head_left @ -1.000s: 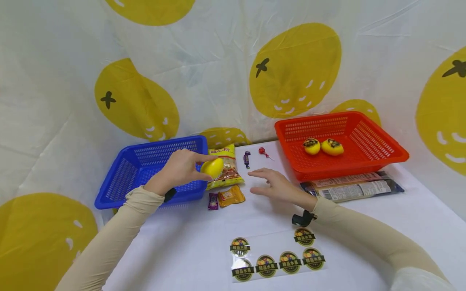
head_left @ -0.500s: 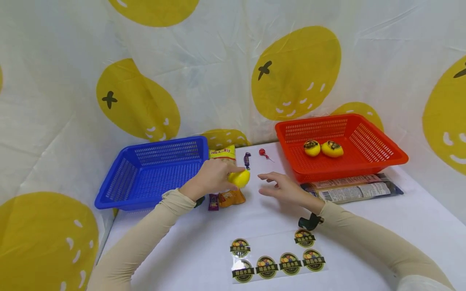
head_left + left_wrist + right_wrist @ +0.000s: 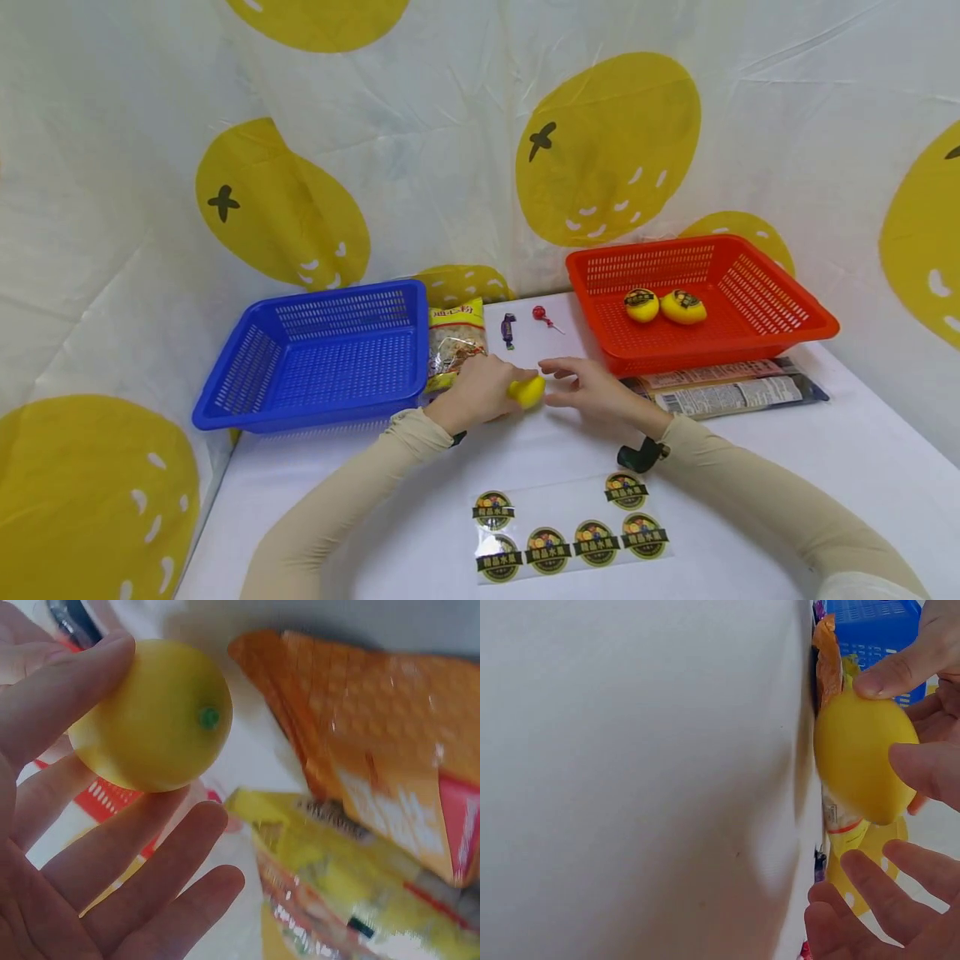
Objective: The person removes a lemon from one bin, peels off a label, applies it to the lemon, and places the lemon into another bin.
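Note:
A plain yellow lemon (image 3: 528, 392) is pinched between the thumb and fingers of my left hand (image 3: 477, 389), over the middle of the table. In the left wrist view the lemon (image 3: 154, 716) shows a small green spot at one end. My right hand (image 3: 588, 393) faces it from the right, fingers spread and loosely bent. From the right wrist, its thumb (image 3: 930, 769) overlaps the lemon's side while the other fingers stand apart from it. Nearer the body lies a clear sheet (image 3: 562, 502) bearing several round black-and-gold stickers (image 3: 548, 550).
To the left stands a blue basket (image 3: 311, 414). A red basket (image 3: 697, 346) at the right holds two lemons (image 3: 682, 307) with stickers, and a flat package (image 3: 735, 390) lies in front. Between them are a yellow food bag (image 3: 456, 333), a purple candy (image 3: 508, 331) and a red lollipop (image 3: 540, 314).
My left hand has carried the lemon rightward from beside the blue basket to just in front of my right hand. The right hand has shifted slightly to the right.

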